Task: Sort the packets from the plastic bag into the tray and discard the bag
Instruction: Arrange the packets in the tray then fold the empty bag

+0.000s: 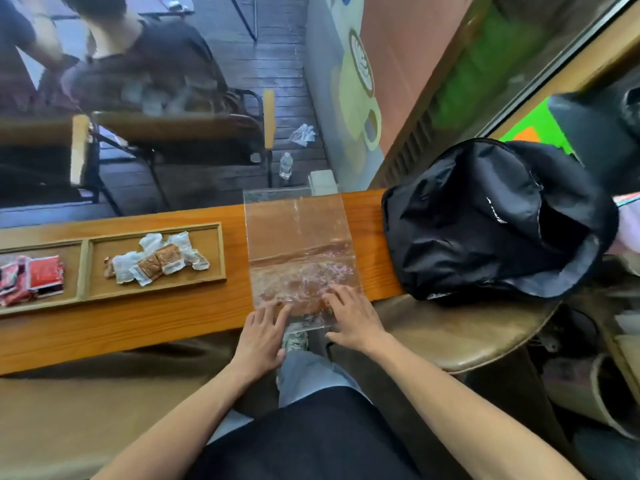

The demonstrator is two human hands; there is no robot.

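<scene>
A clear plastic bag lies flat across the narrow wooden table, and I see no packets inside it. My left hand and my right hand press on the bag's near edge, fingers spread and flat. To the left is a wooden tray with two compartments. Brown and white packets fill the right compartment. Red packets fill the left one.
A black backpack lies open on a round stool right of the table. Beyond the table a person sits on a chair. A water bottle and crumpled plastic lie on the floor.
</scene>
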